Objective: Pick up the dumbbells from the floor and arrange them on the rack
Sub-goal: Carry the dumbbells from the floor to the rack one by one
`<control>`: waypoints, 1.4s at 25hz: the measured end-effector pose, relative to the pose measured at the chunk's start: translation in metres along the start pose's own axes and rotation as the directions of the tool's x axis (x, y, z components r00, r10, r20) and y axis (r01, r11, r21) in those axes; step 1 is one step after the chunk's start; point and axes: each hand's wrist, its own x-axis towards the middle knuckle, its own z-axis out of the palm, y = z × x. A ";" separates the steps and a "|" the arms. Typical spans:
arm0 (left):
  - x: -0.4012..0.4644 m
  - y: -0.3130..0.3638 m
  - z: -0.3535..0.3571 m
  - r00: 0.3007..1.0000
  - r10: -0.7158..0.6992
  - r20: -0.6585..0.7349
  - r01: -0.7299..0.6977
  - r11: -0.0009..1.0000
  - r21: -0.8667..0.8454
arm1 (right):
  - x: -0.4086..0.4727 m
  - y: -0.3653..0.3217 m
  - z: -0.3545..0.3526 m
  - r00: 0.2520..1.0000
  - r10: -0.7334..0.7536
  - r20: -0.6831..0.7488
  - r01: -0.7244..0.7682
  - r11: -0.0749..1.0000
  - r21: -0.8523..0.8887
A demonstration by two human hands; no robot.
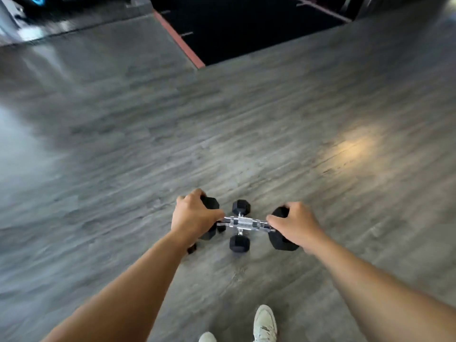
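A large black hex dumbbell with a chrome handle (244,222) stretches left to right in front of me. My left hand (195,215) grips its left head and my right hand (293,225) grips its right head, fingers curled over the tops. Whether it rests on the floor or hangs just above it is unclear. Under the handle a small black dumbbell (239,243) lies on the grey floor, pointing away from me. Another small black head (192,248) peeks out beside my left wrist. No rack is in view.
Grey wood-look floor (222,132) spreads all around. A black mat (246,28) with a red border lies at the far middle. Blurred gym equipment (29,6) stands at the far left. My white shoes (265,322) are at the bottom edge.
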 end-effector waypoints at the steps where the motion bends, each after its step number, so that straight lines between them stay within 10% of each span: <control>1: -0.012 0.028 -0.013 0.999 0.041 0.002 -0.041 0.999 -0.016 | -0.013 -0.012 -0.029 0.999 -0.008 -0.033 0.008 1.000 -0.001; 9: -0.128 0.199 -0.017 0.878 0.455 0.152 -0.455 0.890 -0.035 | -0.169 0.003 -0.197 0.892 0.197 -0.406 -0.137 0.976 0.171; 16: -0.295 0.313 0.094 0.598 0.667 0.445 -0.650 0.728 -0.218 | -0.337 0.129 -0.300 0.646 0.426 -0.633 -0.268 0.904 0.334; 35: -0.879 0.403 0.487 -0.091 0.560 0.823 -0.756 0.499 -0.423 | -0.809 0.529 -0.427 -0.085 0.856 -0.510 -0.353 0.453 0.819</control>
